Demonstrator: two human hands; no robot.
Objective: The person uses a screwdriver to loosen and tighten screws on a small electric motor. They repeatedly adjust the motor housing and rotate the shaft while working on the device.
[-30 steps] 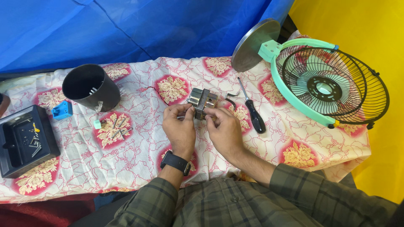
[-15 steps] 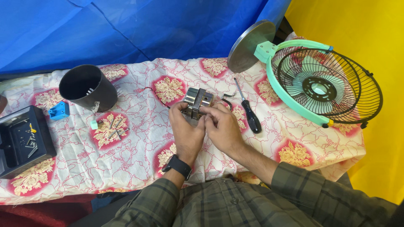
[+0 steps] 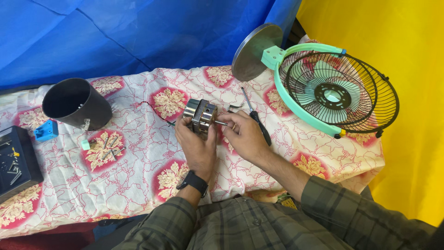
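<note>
My left hand (image 3: 196,144) grips a small metal fan motor (image 3: 200,115) from below, just above the patterned tablecloth (image 3: 138,171). A thin steel shaft sticks out of the motor toward the right. My right hand (image 3: 245,136) pinches the end of that shaft with its fingertips. A black watch sits on my left wrist. A black-handled screwdriver (image 3: 257,119) lies on the cloth right behind my right hand.
A mint-green table fan (image 3: 333,90) with a black wire grille and round metal base lies tipped at the right. A black cylindrical housing (image 3: 76,103) stands at the left, with a small blue block (image 3: 46,130), loose screws (image 3: 108,148) and a black tray (image 3: 16,157) nearby.
The motor has turned in my hands so its shaft now points right. My right hand has shifted from the motor body to the shaft tip.
</note>
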